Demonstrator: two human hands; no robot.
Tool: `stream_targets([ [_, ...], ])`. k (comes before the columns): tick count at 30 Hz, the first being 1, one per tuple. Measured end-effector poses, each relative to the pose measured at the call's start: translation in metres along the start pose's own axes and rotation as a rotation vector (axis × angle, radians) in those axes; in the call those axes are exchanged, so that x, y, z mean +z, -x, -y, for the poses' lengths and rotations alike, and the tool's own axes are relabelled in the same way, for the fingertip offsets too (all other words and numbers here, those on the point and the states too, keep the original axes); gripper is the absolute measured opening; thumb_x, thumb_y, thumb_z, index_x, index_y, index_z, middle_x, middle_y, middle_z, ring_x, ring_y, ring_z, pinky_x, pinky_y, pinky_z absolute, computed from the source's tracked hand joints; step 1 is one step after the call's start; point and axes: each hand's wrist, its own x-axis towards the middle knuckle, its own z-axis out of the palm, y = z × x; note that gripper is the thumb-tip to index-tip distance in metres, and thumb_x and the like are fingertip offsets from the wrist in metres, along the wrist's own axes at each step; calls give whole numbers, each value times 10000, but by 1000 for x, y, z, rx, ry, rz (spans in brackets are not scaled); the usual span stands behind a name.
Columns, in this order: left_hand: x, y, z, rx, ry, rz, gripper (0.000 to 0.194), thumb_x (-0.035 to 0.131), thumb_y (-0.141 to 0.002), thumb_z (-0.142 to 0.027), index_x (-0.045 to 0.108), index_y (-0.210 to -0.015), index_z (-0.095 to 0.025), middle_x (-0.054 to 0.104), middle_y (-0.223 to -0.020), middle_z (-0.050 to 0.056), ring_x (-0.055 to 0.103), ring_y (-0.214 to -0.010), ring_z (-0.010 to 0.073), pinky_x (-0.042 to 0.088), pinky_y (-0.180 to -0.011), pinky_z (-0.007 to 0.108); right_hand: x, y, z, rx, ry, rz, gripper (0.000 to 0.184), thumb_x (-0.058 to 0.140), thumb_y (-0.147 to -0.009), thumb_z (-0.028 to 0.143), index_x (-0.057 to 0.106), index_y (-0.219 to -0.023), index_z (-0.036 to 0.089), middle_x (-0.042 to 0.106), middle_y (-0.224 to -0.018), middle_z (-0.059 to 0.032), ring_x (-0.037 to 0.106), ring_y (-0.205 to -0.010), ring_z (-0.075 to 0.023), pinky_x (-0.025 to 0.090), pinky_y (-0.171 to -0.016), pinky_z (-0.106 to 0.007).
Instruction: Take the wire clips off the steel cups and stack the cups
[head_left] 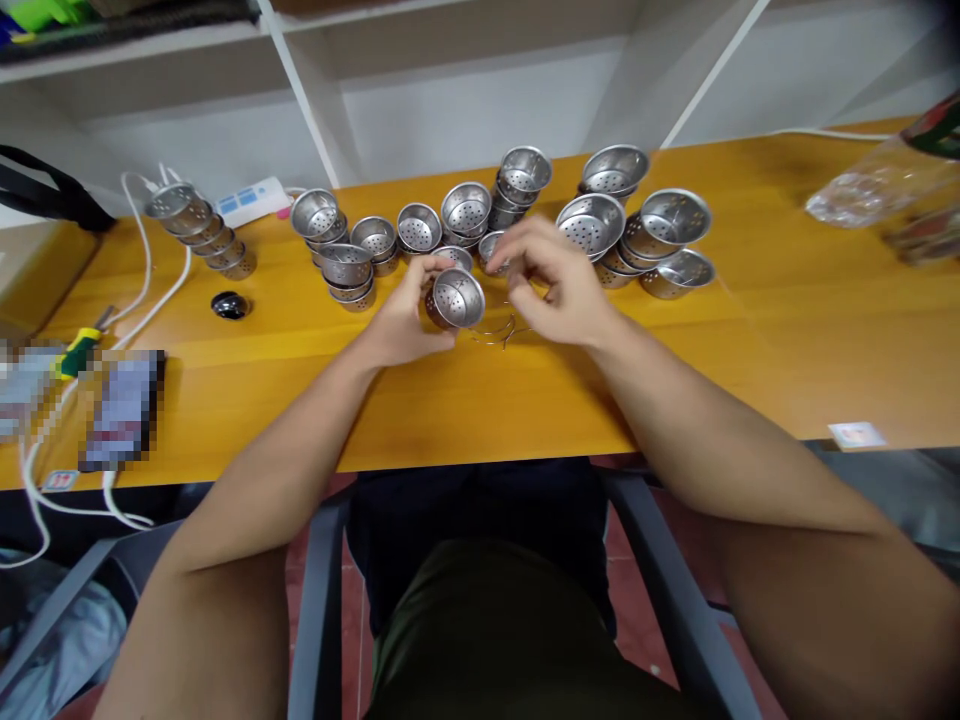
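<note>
My left hand (409, 315) is closed around a small perforated metal cup (458, 298), tilted so that its open mouth faces me. My right hand (559, 285) hovers just right of that cup. Its fingers are bent with thumb and index finger apart, and nothing shows between them. Behind its fingertips stands another small perforated cup (493, 250), partly covered by the hand. Thin bent wire pieces (504, 335) lie on the table below and between my hands. One more cup (454, 258) is partly hidden behind the held one.
Stacked perforated cups stand along the back: a leaning stack (199, 230) at left, a middle group (373, 238), larger ones (667, 225) at right. Left lie a black oval object (230, 305), a power strip (251, 203), cables and a blurred phone (124, 405). A plastic bottle (877, 185) is far right.
</note>
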Motion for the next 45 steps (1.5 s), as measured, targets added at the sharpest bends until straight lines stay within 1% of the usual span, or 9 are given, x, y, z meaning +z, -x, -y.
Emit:
stream_targets([
  [4,3,4,12,-80,157,49,1047,1152,-799,-649,648,-1649,-304,802,-1613,143,835,-1483,406,734,-1262,575,9,0,10,-144,-76,285,257,690,-1131,371,812,-1334,270,783,-1455,-172,757,-1239,-355,624,-1052,-494],
  [8,6,3,20,-147,291,66,970,1154,-801,-682,730,-1595,-320,856,-1535,113,871,-1403,401,762,-1187,577,16,-1,13,-131,-99,387,143,675,-1119,281,757,-1233,252,758,-1287,-132,719,-1029,-278,595,-949,-415],
  [11,5,3,21,-158,366,39,958,1195,-729,-684,792,-1513,-309,880,-1377,82,882,-1298,375,761,-1153,554,15,-1,8,-145,-142,370,9,709,-1123,260,706,-1119,252,724,-1218,-98,676,-948,-231,560,-854,-361],
  [16,2,3,9,-245,453,42,883,1219,-707,-577,840,-1431,-242,880,-1231,60,866,-1116,300,729,-1068,453,18,-1,-2,-256,-285,220,253,801,-1205,379,675,-1030,246,643,-1022,-30,604,-860,-183,491,-762,-314],
  [19,4,3,0,-244,468,70,862,1257,-682,-544,874,-1380,-213,882,-1217,74,862,-1113,299,719,-1050,436,21,-2,-1,-160,-389,178,509,794,-1260,622,660,-951,240,612,-916,-7,549,-791,-164,448,-707,-310],
  [23,7,3,-6,-204,517,63,767,1261,-757,-510,924,-1396,-253,902,-1282,57,878,-1158,259,738,-1084,405,22,-4,7,-40,-529,203,712,970,-1079,826,612,-875,246,551,-793,41,431,-699,-139,378,-641,-310],
  [35,2,5,0,-116,478,19,819,1259,-795,-528,936,-1520,-327,919,-1501,72,924,-1319,303,769,-1201,471,22,-5,7,120,-631,175,742,1080,-946,848,617,-874,273,503,-771,40,396,-702,-159,338,-639,-319],
  [42,-1,5,-17,-80,507,73,760,1179,-843,-710,950,-1451,-314,941,-1291,72,938,-1206,335,767,-1151,509,6,-8,14,128,-996,187,732,953,-999,823,513,-748,296,494,-753,11,507,-651,-197,482,-623,-374],
  [45,-23,2,-31,-55,416,-40,761,1112,-806,-875,947,-1241,-273,899,-1117,78,928,-1141,373,761,-1039,529,-5,-9,11,51,-1014,222,697,867,-1074,790,514,-740,290,474,-728,21,468,-617,-181,457,-601,-363],
])
